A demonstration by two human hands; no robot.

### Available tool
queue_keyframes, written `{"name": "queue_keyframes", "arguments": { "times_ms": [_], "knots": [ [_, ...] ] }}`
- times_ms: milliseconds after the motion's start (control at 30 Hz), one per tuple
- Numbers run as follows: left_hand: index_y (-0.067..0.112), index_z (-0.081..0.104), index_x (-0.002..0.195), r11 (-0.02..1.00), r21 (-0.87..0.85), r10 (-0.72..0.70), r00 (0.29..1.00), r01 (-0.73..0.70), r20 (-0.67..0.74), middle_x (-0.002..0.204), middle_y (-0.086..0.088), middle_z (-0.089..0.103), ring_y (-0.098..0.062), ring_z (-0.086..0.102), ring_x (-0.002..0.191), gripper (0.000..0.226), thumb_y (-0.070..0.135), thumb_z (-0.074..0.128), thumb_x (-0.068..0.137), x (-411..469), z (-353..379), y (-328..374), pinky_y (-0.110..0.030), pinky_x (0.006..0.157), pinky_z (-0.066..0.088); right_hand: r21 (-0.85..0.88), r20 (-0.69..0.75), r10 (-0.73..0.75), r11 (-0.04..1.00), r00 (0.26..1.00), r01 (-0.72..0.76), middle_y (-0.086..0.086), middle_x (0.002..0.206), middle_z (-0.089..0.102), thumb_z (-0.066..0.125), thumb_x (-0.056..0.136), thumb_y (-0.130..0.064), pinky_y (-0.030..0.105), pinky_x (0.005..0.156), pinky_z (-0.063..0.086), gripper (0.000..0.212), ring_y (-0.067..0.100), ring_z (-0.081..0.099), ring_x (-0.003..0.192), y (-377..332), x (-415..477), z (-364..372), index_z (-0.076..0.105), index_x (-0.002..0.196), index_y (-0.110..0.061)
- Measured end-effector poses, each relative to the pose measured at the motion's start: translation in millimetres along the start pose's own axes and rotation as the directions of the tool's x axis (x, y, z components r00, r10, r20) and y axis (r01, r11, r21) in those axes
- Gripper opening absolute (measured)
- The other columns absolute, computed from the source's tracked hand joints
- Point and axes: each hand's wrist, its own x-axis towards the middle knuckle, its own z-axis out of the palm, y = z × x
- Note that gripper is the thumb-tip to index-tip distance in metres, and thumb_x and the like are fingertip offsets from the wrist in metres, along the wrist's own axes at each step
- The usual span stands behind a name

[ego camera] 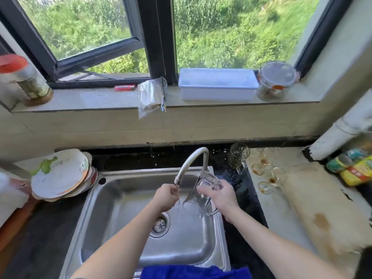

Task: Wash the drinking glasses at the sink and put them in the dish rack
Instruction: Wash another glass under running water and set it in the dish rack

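Observation:
My right hand (222,195) holds a clear glass mug (203,185) tilted over the steel sink (112,198), just right of the faucet spout (193,160). My left hand (166,195) is under the spout's tip with fingers curled, and water runs past it. A clear patterned mug (238,156) stands on the dark counter behind the sink's right corner. Three small dirty glasses with brown residue (269,174) lie on the pale counter to the right.
A stack of plates (60,176) sits left of the sink. A blue cloth (195,271) lies at the sink's front edge. On the windowsill stand a white box (217,84), a lidded jar (276,80), a plastic bag (152,96) and a lighter (124,88). Sponges (352,168) lie far right.

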Motion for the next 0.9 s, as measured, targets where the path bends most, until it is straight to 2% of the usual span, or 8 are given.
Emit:
{"name": "queue_keyframes", "arguments": {
  "times_ms": [67, 133, 300, 400, 500, 700, 767, 900],
  "knots": [
    [0.014, 0.061, 0.076, 0.985, 0.161, 0.071, 0.997, -0.069, -0.008, 0.075, -0.007, 0.061, -0.029, 0.057, 0.074, 0.014, 0.012, 0.051, 0.086, -1, -3, -2, -0.030, 0.065, 0.044, -0.207, -0.081, -0.072, 0.977, 0.994, 0.054, -0.013, 0.088, 0.070, 0.079, 0.047, -0.070, 0.036, 0.078, 0.054, 0.068, 0.009, 0.066, 0.084, 2, -11, 7, 0.059, 0.099, -0.031],
    [0.015, 0.063, 0.078, 0.967, 0.226, 0.123, 0.992, -0.122, 0.007, 0.079, -0.008, 0.064, -0.031, 0.061, 0.085, 0.016, 0.015, 0.050, 0.088, -2, -5, -2, -0.029, 0.068, 0.043, -0.333, -0.144, -0.137, 0.939, 0.980, 0.082, -0.017, 0.087, 0.068, 0.074, 0.047, -0.074, 0.035, 0.077, 0.053, 0.071, 0.006, 0.065, 0.083, 3, -24, 10, 0.055, 0.103, -0.035],
    [0.010, 0.070, 0.091, 0.913, 0.335, 0.218, 0.972, -0.233, 0.081, 0.095, -0.010, 0.071, -0.031, 0.064, 0.093, 0.025, 0.013, 0.047, 0.083, -8, 4, 3, -0.036, 0.078, 0.054, -0.396, -0.276, -0.241, 0.910, 0.930, 0.118, -0.017, 0.083, 0.067, 0.075, 0.051, -0.072, 0.032, 0.069, 0.052, 0.066, 0.005, 0.063, 0.077, -3, -59, -3, 0.052, 0.103, -0.037],
    [0.011, 0.068, 0.090, 0.855, 0.400, 0.286, 0.943, -0.331, 0.168, 0.093, -0.009, 0.071, -0.028, 0.065, 0.088, 0.025, 0.013, 0.045, 0.081, -16, 21, 19, -0.034, 0.074, 0.054, -0.400, -0.363, -0.273, 0.909, 0.891, 0.116, -0.015, 0.079, 0.069, 0.073, 0.049, -0.075, 0.031, 0.066, 0.052, 0.068, 0.006, 0.064, 0.074, 0, -79, -22, 0.051, 0.101, -0.036],
    [0.010, 0.068, 0.085, 0.790, 0.428, 0.365, 0.898, -0.439, 0.247, 0.086, -0.007, 0.070, -0.028, 0.065, 0.084, 0.023, 0.012, 0.046, 0.081, -29, 45, 49, -0.032, 0.068, 0.050, -0.379, -0.479, -0.259, 0.923, 0.839, 0.069, -0.016, 0.086, 0.068, 0.076, 0.051, -0.072, 0.029, 0.067, 0.049, 0.072, 0.011, 0.064, 0.080, 9, -102, -52, 0.052, 0.109, -0.038],
    [0.016, 0.068, 0.092, 0.613, 0.433, 0.554, 0.750, -0.661, 0.360, 0.094, -0.009, 0.071, -0.029, 0.065, 0.088, 0.022, 0.017, 0.047, 0.084, -80, 122, 124, -0.033, 0.074, 0.051, -0.296, -0.716, -0.173, 0.953, 0.676, -0.070, -0.012, 0.088, 0.064, 0.076, 0.055, -0.071, 0.030, 0.072, 0.049, 0.082, 0.018, 0.064, 0.088, 53, -179, -145, 0.047, 0.124, -0.036],
    [0.015, 0.066, 0.099, 0.520, 0.444, 0.598, 0.682, -0.730, 0.421, 0.098, -0.011, 0.069, -0.030, 0.064, 0.087, 0.022, 0.019, 0.047, 0.088, -109, 157, 148, -0.032, 0.071, 0.049, -0.245, -0.785, -0.135, 0.964, 0.605, -0.104, -0.013, 0.088, 0.065, 0.077, 0.057, -0.069, 0.031, 0.071, 0.049, 0.081, 0.018, 0.064, 0.089, 78, -217, -181, 0.046, 0.125, -0.038],
    [0.016, 0.061, 0.110, 0.351, 0.420, 0.643, 0.542, -0.837, 0.542, 0.106, -0.007, 0.066, -0.028, 0.062, 0.094, 0.025, 0.023, 0.043, 0.094, -183, 240, 187, -0.032, 0.075, 0.048, -0.163, -0.892, -0.077, 0.974, 0.445, -0.158, -0.013, 0.092, 0.067, 0.078, 0.059, -0.064, 0.031, 0.070, 0.046, 0.075, 0.020, 0.064, 0.096, 137, -309, -245, 0.045, 0.122, -0.038]
  ]
}}
